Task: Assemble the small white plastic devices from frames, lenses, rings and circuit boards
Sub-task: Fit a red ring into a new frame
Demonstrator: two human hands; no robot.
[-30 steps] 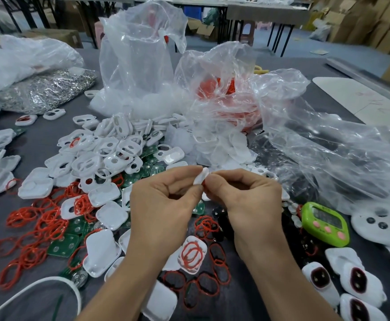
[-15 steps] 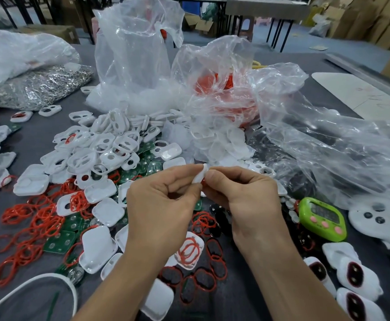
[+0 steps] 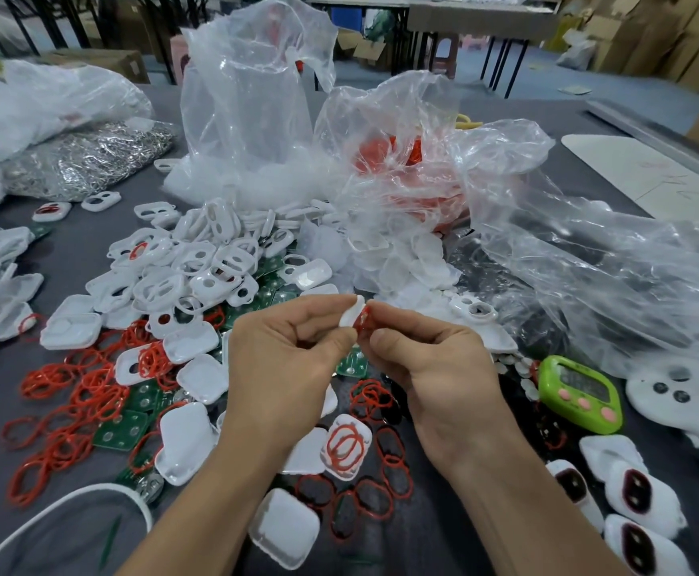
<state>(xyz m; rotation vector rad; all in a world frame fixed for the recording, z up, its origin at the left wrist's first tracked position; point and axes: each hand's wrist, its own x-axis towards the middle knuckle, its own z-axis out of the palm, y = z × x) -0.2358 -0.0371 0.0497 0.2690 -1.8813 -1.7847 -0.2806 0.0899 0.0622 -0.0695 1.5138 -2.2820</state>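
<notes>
Left hand (image 3: pixel 281 367): centre of frame, forearm rising from the bottom edge, back of hand to the camera. Thumb and forefinger are closed in a pinch on a small white plastic piece (image 3: pixel 348 314); the other fingers are curled under.

Right hand (image 3: pixel 435 367): just right of centre, forearm entering from the lower right, knuckles up. Thumb and forefinger pinch a red ring (image 3: pixel 363 318) against the right side of the same piece. The fingertips of the two hands nearly meet, raised above the table (image 3: pixel 485 538).

White plastic piece: centre of frame, a little above the middle, held edge-on between both hands, clear of the table. Its exact shape cannot be made out.

Frames (image 3: pixel 198 259): white heap, left of centre, above the left hand.

Loose red rings (image 3: pixel 69 392): scattered at lower left; more lie below the hands.

Circuit boards (image 3: pixel 125 430): green, lower left, among the rings and white covers.

Assembled devices (image 3: pixel 638 492): white with dark windows, lower right corner.

Timer (image 3: pixel 578 399): green, right of the right hand.

Clear plastic bags (image 3: pixel 256 97): upper centre and right; one holds a red mass.

Bag of metal parts (image 3: pixel 86 160): silver, upper left.
</notes>
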